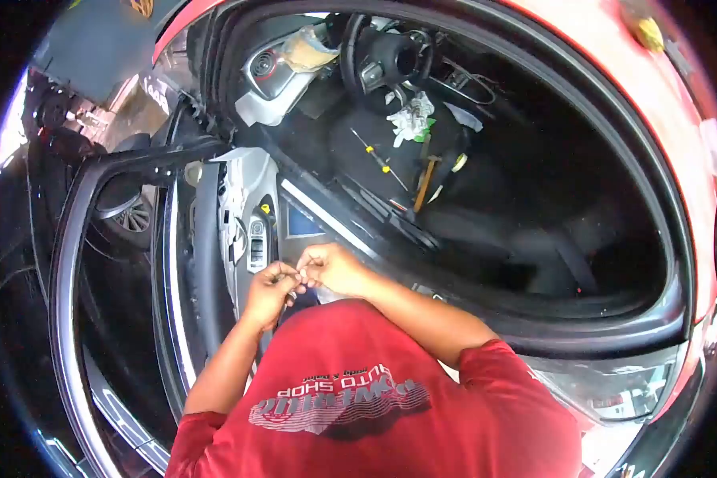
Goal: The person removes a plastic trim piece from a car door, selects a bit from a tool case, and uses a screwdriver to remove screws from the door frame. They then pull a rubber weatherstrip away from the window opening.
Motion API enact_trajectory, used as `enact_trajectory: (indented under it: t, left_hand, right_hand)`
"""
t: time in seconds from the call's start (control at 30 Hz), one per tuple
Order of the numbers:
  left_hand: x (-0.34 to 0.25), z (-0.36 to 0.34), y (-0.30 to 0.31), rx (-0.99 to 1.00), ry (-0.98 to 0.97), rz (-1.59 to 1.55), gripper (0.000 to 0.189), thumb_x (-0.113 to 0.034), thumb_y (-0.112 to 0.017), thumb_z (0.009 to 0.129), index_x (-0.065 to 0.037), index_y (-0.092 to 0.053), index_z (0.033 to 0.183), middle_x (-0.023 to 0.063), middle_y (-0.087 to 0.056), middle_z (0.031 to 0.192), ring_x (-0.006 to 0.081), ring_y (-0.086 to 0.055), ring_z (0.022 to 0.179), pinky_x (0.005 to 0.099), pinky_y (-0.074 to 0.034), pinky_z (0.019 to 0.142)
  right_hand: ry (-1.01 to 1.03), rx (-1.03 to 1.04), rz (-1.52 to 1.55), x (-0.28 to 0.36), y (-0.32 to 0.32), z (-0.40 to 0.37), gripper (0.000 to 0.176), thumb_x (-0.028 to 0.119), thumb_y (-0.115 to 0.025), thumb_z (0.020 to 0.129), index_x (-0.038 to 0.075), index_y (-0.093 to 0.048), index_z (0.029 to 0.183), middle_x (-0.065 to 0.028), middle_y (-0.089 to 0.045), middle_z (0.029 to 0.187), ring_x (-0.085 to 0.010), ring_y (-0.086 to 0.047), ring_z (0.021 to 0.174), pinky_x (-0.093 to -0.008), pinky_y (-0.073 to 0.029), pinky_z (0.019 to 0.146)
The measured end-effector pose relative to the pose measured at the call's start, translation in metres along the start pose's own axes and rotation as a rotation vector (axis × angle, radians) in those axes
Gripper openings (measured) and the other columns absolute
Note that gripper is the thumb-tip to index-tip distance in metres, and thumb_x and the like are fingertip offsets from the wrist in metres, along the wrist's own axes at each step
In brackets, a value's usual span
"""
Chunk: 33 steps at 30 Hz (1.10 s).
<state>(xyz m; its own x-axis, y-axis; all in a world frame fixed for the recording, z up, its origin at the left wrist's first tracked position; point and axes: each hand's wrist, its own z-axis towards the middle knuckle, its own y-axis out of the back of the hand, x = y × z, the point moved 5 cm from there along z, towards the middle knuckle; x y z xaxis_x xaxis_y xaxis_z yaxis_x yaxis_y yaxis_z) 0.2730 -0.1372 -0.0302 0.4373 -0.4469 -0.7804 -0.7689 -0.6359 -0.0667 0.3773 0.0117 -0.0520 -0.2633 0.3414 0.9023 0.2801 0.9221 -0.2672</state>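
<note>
My left hand (272, 293) and my right hand (331, 269) meet in front of my red shirt (358, 382). The fingertips of both are pinched together around something too small to make out. Just beyond them is the inner door panel, with a grey window switch panel (258, 243) on its armrest. A small yellow item (266, 209) lies at the top of that panel. To the right of my hands runs the door sill (327, 213) of the car.
Inside the car are a steering wheel (386, 60), crumpled white paper (412, 119), a screwdriver (381, 159) and a hammer (427, 182). The open door's frame (65, 271) stands at the left. A car wheel (131, 215) shows beyond it.
</note>
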Motion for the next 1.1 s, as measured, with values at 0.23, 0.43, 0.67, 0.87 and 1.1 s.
enact_trajectory:
  t: [0.23, 0.43, 0.67, 0.87, 1.1]
  left_hand:
    - [-0.012, -0.007, 0.006, 0.007, 0.005, -0.05, 0.004, -0.009, -0.073, 0.102, -0.006, -0.07, 0.103, 0.0016, -0.07, 0.09, 0.0092, -0.066, 0.078, 0.0218, -0.042, 0.056]
    - [-0.043, -0.033, -0.016, 0.051, -0.013, 0.014, 0.028, -0.012, -0.078, 0.1, -0.004, -0.076, 0.127, -0.0007, -0.071, 0.098, 0.0092, -0.066, 0.079, 0.0214, -0.042, 0.06]
    - [-0.043, -0.03, -0.04, 0.168, -0.049, -0.083, 0.028, -0.012, -0.081, 0.098, -0.005, -0.077, 0.125, -0.0001, -0.075, 0.101, 0.0098, -0.07, 0.085, 0.0218, -0.045, 0.062]
    - [-0.05, -0.033, -0.043, 0.245, -0.111, -0.176, 0.031, -0.001, -0.082, 0.094, -0.006, -0.076, 0.124, 0.0071, -0.077, 0.099, 0.0114, -0.068, 0.08, 0.0248, -0.046, 0.065]
    - [-0.07, -0.045, -0.056, 0.29, -0.151, -0.214, 0.032, -0.001, -0.082, 0.094, -0.007, -0.076, 0.125, 0.0065, -0.077, 0.095, 0.0073, -0.06, 0.071, 0.024, -0.044, 0.062]
  right_hand:
    - [0.081, -0.178, 0.073, 0.017, 0.074, -0.033, 0.014, -0.004, -0.064, 0.101, 0.0, -0.073, 0.111, -0.0054, -0.074, 0.094, -0.0135, -0.07, 0.088, -0.0312, -0.057, 0.084]
    - [0.206, -0.046, 0.292, 0.053, 0.077, -0.039, 0.015, 0.001, -0.071, 0.099, 0.001, -0.075, 0.114, -0.005, -0.074, 0.099, -0.0131, -0.069, 0.09, -0.0301, -0.057, 0.084]
    - [0.155, -0.058, 0.305, 0.05, 0.074, -0.051, 0.01, 0.005, -0.072, 0.104, 0.002, -0.075, 0.113, -0.0023, -0.073, 0.092, -0.0119, -0.068, 0.083, -0.0296, -0.056, 0.078]
    - [0.244, -0.14, 0.167, 0.076, 0.056, -0.075, 0.012, -0.001, -0.071, 0.103, -0.001, -0.074, 0.115, -0.0064, -0.077, 0.096, -0.0135, -0.073, 0.088, -0.0304, -0.06, 0.083]
    - [0.284, -0.162, 0.062, 0.1, 0.05, -0.091, 0.012, -0.002, -0.071, 0.103, -0.001, -0.074, 0.115, -0.0063, -0.078, 0.098, -0.0121, -0.073, 0.091, -0.0298, -0.06, 0.086]
